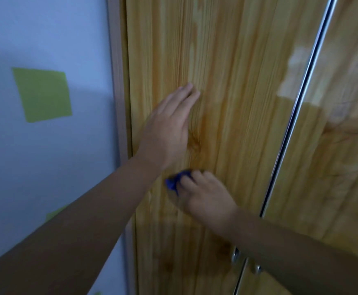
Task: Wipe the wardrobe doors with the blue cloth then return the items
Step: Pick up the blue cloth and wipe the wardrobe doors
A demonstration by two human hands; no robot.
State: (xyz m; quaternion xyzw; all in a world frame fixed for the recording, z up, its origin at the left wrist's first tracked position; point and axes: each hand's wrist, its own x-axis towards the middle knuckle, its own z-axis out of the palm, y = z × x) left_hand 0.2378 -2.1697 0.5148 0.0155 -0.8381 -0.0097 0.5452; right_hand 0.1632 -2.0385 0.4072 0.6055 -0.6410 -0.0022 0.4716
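The left forearm (pixel 71 226), nearest the camera, is stretching up from the lower left corner. The left wardrobe door (pixel 227 81), glossy pine, is filling most of the view; the right wardrobe door (pixel 344 145) is meeting it along a metal strip (pixel 297 116). A pale blue wall (pixel 46 28) with a green square (pixel 42 94) is lying to the left. The left hand (pixel 167 128) is resting flat on the left door, grip spread. Just below it, the right hand (pixel 203 194) is pressing the blue cloth (pixel 174 182) against the same door, grip curled over the cloth.
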